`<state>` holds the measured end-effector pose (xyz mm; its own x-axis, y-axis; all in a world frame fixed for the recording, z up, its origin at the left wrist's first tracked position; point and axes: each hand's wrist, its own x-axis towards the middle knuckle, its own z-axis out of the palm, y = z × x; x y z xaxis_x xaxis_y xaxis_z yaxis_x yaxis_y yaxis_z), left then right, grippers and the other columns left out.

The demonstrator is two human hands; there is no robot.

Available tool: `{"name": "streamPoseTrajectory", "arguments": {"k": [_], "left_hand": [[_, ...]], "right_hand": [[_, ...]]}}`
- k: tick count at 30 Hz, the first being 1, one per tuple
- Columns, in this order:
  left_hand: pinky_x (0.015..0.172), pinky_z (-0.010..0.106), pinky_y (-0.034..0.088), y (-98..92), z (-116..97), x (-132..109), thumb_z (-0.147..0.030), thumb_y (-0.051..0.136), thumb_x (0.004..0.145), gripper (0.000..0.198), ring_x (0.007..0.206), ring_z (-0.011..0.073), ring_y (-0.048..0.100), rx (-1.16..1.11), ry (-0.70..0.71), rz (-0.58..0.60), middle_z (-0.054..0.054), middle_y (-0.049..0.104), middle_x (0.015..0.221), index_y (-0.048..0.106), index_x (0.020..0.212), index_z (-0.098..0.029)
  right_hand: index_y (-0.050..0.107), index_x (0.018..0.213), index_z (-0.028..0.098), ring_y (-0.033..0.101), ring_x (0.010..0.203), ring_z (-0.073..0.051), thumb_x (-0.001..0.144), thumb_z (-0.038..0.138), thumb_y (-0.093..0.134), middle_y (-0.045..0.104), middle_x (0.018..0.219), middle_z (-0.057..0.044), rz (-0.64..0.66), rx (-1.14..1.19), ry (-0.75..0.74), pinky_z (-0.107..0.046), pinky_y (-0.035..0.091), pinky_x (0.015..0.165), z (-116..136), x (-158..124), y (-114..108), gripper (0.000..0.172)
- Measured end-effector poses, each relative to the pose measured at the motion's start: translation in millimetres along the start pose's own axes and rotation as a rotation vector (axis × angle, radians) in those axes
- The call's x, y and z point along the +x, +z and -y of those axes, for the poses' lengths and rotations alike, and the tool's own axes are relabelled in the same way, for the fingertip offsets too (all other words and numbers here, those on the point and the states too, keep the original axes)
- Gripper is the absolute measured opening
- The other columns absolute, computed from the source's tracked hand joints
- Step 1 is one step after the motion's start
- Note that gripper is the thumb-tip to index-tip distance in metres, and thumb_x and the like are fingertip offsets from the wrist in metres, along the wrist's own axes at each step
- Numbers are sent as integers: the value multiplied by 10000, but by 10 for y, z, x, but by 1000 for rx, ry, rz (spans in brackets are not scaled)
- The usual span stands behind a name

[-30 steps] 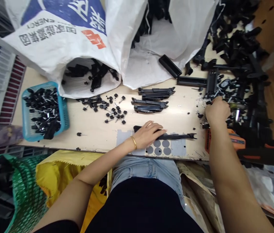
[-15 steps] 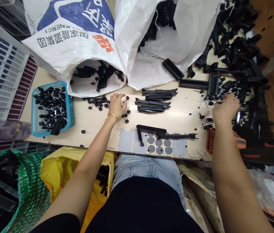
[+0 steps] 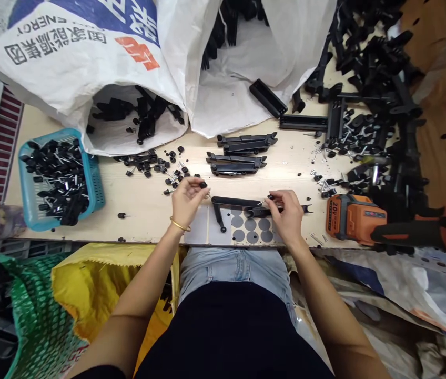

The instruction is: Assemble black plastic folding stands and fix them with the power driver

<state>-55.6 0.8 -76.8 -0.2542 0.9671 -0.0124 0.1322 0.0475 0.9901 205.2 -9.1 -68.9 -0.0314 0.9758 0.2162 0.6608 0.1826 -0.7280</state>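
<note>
My left hand (image 3: 186, 202) is closed in a pinch on a black-headed screw (image 3: 203, 185), its metal shank pointing toward the right. Between the fingers of my right hand (image 3: 288, 213) is another black-headed screw (image 3: 271, 197), with its shank directed left. Below and between both hands lies a jointed black plastic arm (image 3: 236, 202) on the table, its short leg angled toward me. My right fingers hover over or touch its right part; I cannot tell which. Behind my hands rest several folded black arm pieces (image 3: 239, 163) in a small stack.
A blue basket (image 3: 97, 184) of black-headed screws stands at left. White sacks (image 3: 231, 118) with black parts open at the back. Loose screws (image 3: 144, 162) lie left of centre. An orange power tool battery (image 3: 357, 217) sits at right, near heaped black parts (image 3: 365, 58).
Both hands have come toward the middle, above the jointed black arm. Each now pinches a black-headed screw. My right hand has left the pile at right, and the view has shifted slightly.
</note>
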Motion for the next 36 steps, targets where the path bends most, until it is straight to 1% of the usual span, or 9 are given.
{"name": "streamPoseTrajectory", "arguments": {"k": [3, 7, 10, 14, 16, 20, 25, 30, 36], "left_hand": [[601, 219, 561, 109, 91, -156, -329, 754, 667, 329, 634, 95, 634, -54, -36, -38, -14, 609, 760, 556, 874, -168], [656, 219, 567, 163, 141, -185, -338, 742, 691, 305, 713, 108, 651, 27, -4, -64, 6, 638, 803, 568, 879, -173], [662, 213, 566, 188, 136, -191, -339, 732, 710, 293, 705, 99, 648, 13, 55, -104, 0, 639, 802, 565, 887, -176], [663, 215, 572, 250, 179, -158, -349, 713, 744, 284, 713, 101, 652, 61, 127, -91, 2, 635, 804, 558, 904, -173], [651, 219, 574, 272, 205, -131, -355, 684, 780, 261, 705, 102, 647, 174, 205, -76, 9, 632, 809, 559, 913, -169], [680, 241, 572, 238, 190, -130, -314, 601, 866, 156, 774, 129, 655, 480, 512, -32, 43, 651, 826, 571, 910, -167], [775, 279, 567, 33, 154, -148, -280, 575, 895, 96, 839, 149, 687, 644, 752, 176, 52, 702, 858, 573, 902, -184], [715, 254, 553, -49, 129, -56, -269, 545, 905, 115, 803, 144, 681, 700, 710, 165, 59, 709, 885, 581, 955, -172], [706, 288, 532, 65, -79, -31, -152, 487, 886, 142, 799, 180, 659, 951, 549, 343, 56, 692, 856, 610, 954, -173]], "right_hand": [[607, 1006, 190, 607, 798, -164, 897, 205, 510, 584, 936, -86, 7, -186, -229, -299, 531, 710, 6, 36, -33, 146], [611, 1000, 202, 593, 777, -165, 904, 177, 487, 584, 888, -72, 128, -334, -444, -259, 510, 613, 53, 56, -63, 159], [610, 982, 190, 585, 726, -147, 904, 189, 503, 565, 836, -56, 131, -303, -443, -244, 513, 607, 69, 23, -37, 132], [610, 962, 181, 593, 715, -141, 891, 188, 545, 560, 811, -52, 11, -240, -433, -244, 528, 636, 70, -24, 6, 96], [609, 970, 181, 603, 736, -148, 882, 185, 563, 576, 819, -57, -27, -214, -434, -254, 536, 654, 71, -43, 16, 99], [602, 1056, 182, 625, 808, -173, 872, 170, 576, 614, 871, -78, -63, -212, -434, -284, 554, 708, 53, -94, 11, 186], [437, 1364, 174, 607, 1021, -228, 891, 135, 505, 622, 1110, -145, 72, -263, -555, -364, 543, 864, -72, -184, -27, 480], [171, 1503, 128, 534, 1174, -275, 886, 208, 523, 545, 1278, -201, 152, -292, -567, -408, 515, 929, -237, -279, 6, 715], [-4, 1520, 149, 561, 1139, -257, 903, 181, 472, 544, 1309, -187, 165, -410, -626, -389, 517, 885, -390, -269, 54, 780]]}}
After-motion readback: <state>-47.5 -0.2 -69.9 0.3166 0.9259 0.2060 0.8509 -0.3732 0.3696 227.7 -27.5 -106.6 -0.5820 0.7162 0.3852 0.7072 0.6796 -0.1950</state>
